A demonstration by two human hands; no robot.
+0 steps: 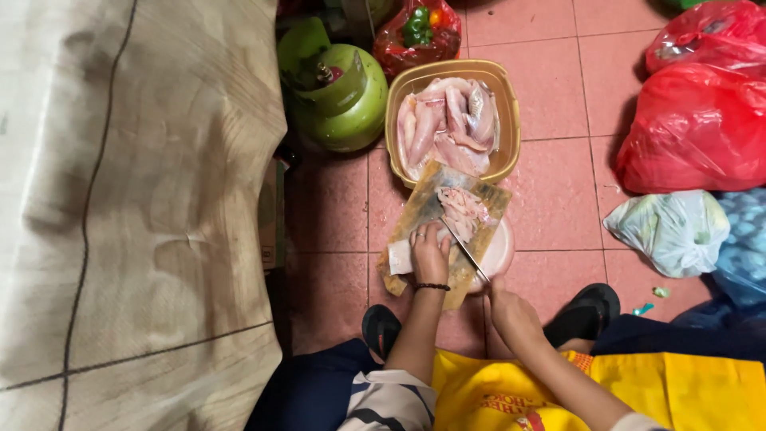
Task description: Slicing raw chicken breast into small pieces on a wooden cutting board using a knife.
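- My right hand [511, 313] was closed round the handle of a thin steel knife [465, 249]; the blade ran up and to the left from that grip.
- The blade's tip reached the pale raw chicken piece [464, 211], which lay on the far half of a worn wooden cutting board [418, 214]. The meat sat far and slightly left of my knife hand.
- The board's long axis ran from near-left to far-right.
- My left hand [429, 254] pressed flat on the board with fingers bent, just left of the blade and nearer to the meat than my right; it gripped nothing that I could make out.
- A tan plastic basin [511, 120] of more raw chicken touched the board's far edge.
- A green metal gas cylinder [343, 100] stood left of the basin.
- Two red plastic bags [694, 128] sat far right, a pale translucent bag [670, 231] nearer.
- A clear bag of peppers [416, 32] lay at the far edge.
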